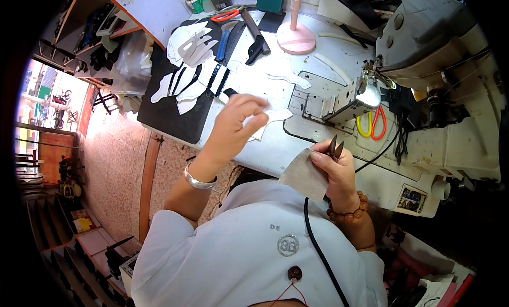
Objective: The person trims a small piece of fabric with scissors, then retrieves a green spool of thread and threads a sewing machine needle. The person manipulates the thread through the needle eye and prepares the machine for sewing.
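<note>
My right hand [339, 174] is closed around a grey piece of leather or cloth [305, 174], its thumb pressing on the upper edge. The same hand holds dark snips [335, 149], whose two pointed blades stick up past the fingers, slightly apart; their handles are hidden in the palm. My left hand [237, 121] hovers over the table's front part, fingers loosely curled and the thumb apart from the index finger. Nothing shows between them. Right beside its fingertips lies a white cut piece [278, 115]. More white pieces [185, 84], some with black strips, are spread beyond it.
A sewing machine [366, 90] stands at the right, near red-and-yellow-handled scissors [377, 124] and a black cable [379, 157]. A pink stand [296, 39], a hammer-like dark tool [256, 39] and orange-handled scissors [225, 15] lie at the back. A black mat [177, 119] covers the left.
</note>
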Available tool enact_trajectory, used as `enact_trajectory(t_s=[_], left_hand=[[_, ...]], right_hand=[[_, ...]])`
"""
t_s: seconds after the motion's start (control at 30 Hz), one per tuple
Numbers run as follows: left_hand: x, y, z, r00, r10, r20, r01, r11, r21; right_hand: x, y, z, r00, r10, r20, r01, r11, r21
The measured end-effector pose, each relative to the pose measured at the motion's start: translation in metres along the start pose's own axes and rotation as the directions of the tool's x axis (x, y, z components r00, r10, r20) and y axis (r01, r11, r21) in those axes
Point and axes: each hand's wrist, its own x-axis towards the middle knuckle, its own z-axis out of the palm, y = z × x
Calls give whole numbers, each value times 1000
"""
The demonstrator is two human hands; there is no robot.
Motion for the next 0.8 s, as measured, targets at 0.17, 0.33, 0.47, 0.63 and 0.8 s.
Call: enact_trajectory(t_s=[0.17, 0.33, 0.47, 0.63, 0.8], left_hand=[[-8, 18, 21, 911, -196, 362, 356, 817, -453], [0, 33, 38, 839, -281, 466, 541, 519, -662], [7, 21, 38, 846, -217, 487, 528, 475, -704], [10, 15, 30, 927, -292, 235, 374, 704, -604], [-5, 42, 44, 975, -206, 87, 221, 948, -228]], right_hand=[[1, -3, 3, 998, 20, 51, -19, 1000, -7], [3, 0, 1, 999, 20, 46, -17, 998, -64], [3, -4, -1, 999, 41, 25, -38, 995, -90], [7, 0, -6, 998, -66, -24, 63, 993, -96], [10, 7, -4, 979, -202, -34, 193, 965, -175]])
